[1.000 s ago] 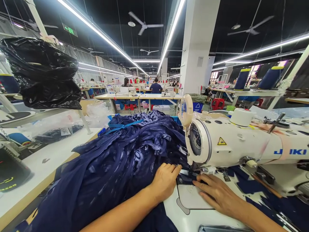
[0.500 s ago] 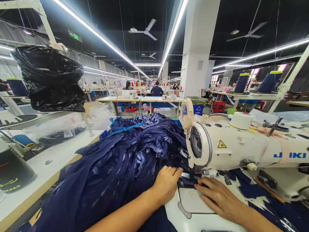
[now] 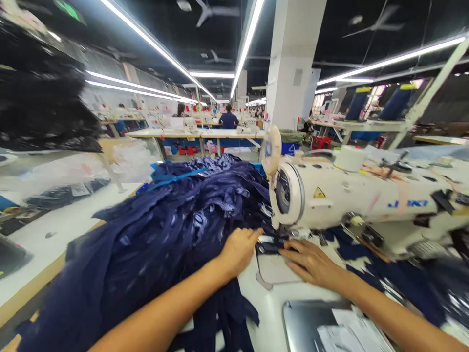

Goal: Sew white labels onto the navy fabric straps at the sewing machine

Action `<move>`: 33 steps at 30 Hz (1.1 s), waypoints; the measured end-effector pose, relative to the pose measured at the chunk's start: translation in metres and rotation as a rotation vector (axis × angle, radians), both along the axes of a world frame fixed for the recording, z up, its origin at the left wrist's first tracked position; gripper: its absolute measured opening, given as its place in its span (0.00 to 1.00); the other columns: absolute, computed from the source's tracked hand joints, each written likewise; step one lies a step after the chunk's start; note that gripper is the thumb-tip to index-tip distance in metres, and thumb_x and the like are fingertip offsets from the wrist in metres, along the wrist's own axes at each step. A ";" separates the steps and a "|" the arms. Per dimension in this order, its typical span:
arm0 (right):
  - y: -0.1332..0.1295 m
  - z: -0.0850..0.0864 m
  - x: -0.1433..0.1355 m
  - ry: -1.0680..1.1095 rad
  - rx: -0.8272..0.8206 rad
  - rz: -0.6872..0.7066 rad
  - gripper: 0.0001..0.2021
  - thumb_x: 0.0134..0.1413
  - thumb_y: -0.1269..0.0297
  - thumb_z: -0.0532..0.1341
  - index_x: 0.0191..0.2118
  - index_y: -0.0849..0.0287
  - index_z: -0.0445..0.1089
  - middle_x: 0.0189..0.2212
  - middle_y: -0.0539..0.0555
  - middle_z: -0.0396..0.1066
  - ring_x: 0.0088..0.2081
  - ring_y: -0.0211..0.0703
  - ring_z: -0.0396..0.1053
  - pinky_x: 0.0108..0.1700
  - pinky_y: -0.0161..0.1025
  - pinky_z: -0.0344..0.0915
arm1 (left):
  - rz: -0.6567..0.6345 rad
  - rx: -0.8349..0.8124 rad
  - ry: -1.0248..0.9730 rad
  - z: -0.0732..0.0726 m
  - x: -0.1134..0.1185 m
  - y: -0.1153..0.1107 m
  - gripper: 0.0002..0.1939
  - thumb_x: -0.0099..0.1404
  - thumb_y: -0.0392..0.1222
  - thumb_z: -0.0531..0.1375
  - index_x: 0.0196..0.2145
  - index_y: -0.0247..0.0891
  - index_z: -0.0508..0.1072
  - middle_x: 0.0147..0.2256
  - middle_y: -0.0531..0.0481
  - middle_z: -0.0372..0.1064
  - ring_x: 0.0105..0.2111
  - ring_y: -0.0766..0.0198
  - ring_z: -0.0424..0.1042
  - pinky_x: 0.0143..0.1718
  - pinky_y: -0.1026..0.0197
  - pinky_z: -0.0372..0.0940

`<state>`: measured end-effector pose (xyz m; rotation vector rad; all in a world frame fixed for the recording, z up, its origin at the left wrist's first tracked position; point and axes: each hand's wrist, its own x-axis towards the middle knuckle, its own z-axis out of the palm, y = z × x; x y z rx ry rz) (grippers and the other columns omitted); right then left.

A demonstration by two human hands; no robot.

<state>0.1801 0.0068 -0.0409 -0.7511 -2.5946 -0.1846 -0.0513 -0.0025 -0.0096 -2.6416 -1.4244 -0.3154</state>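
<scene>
A white sewing machine (image 3: 330,195) stands on the right, its needle area partly hidden in shadow. My left hand (image 3: 240,250) lies left of the needle, fingers closed together on the edge of navy fabric (image 3: 146,254) that is heaped across the left and centre. On the other side, my right hand (image 3: 309,260) rests by the machine's metal plate (image 3: 276,269), its fingers apart and their tips touching a small dark piece of cloth (image 3: 270,247) under the needle area.
Navy scraps (image 3: 410,278) lie beneath the machine arm. A metal tray (image 3: 302,325) with white papers is at the front. A black plastic bag (image 3: 44,93) hangs on the left above a white table (image 3: 73,220). People sit farther back.
The view has tilted down and swung slightly right, bringing the tray with papers into sight. Both hands stay beside the needle area in nearly the same pose.
</scene>
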 end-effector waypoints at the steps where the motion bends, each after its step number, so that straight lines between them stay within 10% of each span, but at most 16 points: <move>1: 0.001 0.002 0.000 0.005 -0.033 -0.010 0.14 0.58 0.66 0.48 0.45 0.60 0.67 0.40 0.59 0.65 0.40 0.45 0.63 0.40 0.43 0.65 | 0.012 0.002 0.001 0.001 0.001 0.002 0.24 0.56 0.26 0.47 0.51 0.33 0.59 0.39 0.45 0.69 0.38 0.61 0.67 0.39 0.58 0.61; 10: 0.006 0.006 0.003 0.053 -0.089 0.024 0.13 0.57 0.66 0.50 0.44 0.62 0.68 0.38 0.58 0.65 0.40 0.44 0.61 0.43 0.43 0.63 | 0.120 0.018 -0.054 0.009 0.009 0.013 0.23 0.56 0.26 0.48 0.50 0.34 0.61 0.40 0.47 0.69 0.35 0.61 0.68 0.38 0.59 0.62; 19: 0.009 0.004 0.004 0.056 -0.091 0.029 0.14 0.57 0.67 0.49 0.44 0.60 0.68 0.37 0.57 0.65 0.40 0.43 0.61 0.42 0.43 0.63 | -0.256 0.386 0.081 0.007 0.017 -0.017 0.11 0.60 0.35 0.50 0.37 0.35 0.70 0.42 0.42 0.67 0.48 0.54 0.60 0.48 0.51 0.55; 33: 0.016 -0.001 0.007 0.148 -0.129 0.051 0.13 0.57 0.68 0.49 0.42 0.59 0.70 0.37 0.55 0.66 0.38 0.41 0.64 0.39 0.38 0.65 | -0.107 0.243 0.089 0.002 0.018 -0.016 0.12 0.58 0.40 0.53 0.38 0.38 0.72 0.55 0.42 0.57 0.58 0.46 0.46 0.55 0.37 0.40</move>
